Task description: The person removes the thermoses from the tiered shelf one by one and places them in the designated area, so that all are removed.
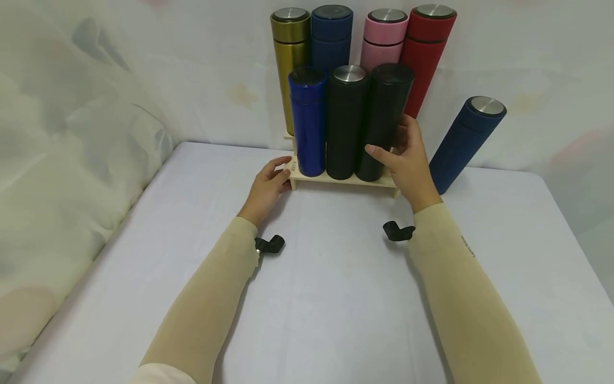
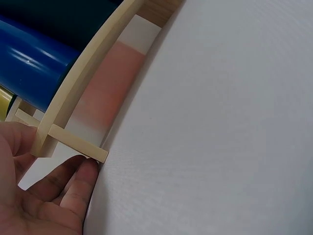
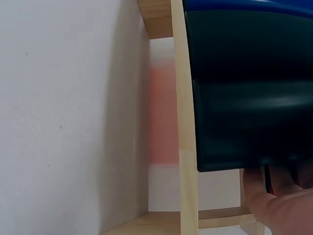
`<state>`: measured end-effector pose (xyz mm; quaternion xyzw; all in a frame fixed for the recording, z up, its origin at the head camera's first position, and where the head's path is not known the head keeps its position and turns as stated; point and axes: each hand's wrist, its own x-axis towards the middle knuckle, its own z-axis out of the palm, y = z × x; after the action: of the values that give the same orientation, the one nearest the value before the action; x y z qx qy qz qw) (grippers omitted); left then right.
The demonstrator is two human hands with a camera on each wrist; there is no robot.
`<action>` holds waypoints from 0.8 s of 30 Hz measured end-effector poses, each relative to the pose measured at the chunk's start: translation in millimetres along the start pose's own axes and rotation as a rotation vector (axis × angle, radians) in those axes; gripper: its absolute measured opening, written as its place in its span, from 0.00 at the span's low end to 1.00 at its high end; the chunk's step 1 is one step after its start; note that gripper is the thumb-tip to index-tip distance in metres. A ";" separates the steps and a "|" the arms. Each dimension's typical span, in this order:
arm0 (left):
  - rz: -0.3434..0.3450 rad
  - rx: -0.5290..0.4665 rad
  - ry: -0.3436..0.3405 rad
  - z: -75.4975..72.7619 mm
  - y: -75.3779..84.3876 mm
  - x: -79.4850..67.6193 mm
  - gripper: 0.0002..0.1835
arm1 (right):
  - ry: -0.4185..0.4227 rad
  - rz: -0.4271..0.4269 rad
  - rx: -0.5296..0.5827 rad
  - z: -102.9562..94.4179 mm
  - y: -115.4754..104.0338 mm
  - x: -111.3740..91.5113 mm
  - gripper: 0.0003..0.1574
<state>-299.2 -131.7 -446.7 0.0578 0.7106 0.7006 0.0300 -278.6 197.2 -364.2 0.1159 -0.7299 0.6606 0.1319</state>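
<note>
A stepped wooden rack [image 1: 295, 173] holds insulated bottles in two rows. My left hand [image 1: 265, 188] grips the rack's left end; in the left wrist view its fingertips [image 2: 88, 169] lie against the short leg. On the front step stand a shiny blue bottle [image 1: 308, 125], a black bottle with a steel lid [image 1: 346, 122] and, at the right, an all-black bottle [image 1: 385, 117]. My right hand [image 1: 410, 168] holds that last bottle low on its right side, thumb in front. In the right wrist view its base sits on the wooden step [image 3: 186, 142]; the other fingers are partly hidden.
Behind stand gold [image 1: 292, 58], dark blue [image 1: 332, 40], pink [image 1: 384, 40] and red [image 1: 428, 53] bottles. Another dark blue bottle with a steel lid [image 1: 465, 141] stands right of the rack. White cloth [image 1: 336, 277] covers the table; patterned fabric [image 1: 216, 69] hangs behind.
</note>
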 end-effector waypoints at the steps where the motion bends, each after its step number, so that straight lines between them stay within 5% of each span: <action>1: 0.003 0.002 -0.001 0.3 0.1 0.0 0.23 | 0.002 0.003 -0.007 -0.4 -0.2 -0.1 0.51; 24: 0.002 0.000 0.000 1.7 -2.4 2.1 0.23 | 0.026 0.026 -0.094 -7.8 -2.7 -17.0 0.55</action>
<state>-301.1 -129.8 -449.1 0.0584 0.7105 0.7006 0.0294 -261.4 204.6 -366.9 0.0917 -0.7599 0.6285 0.1381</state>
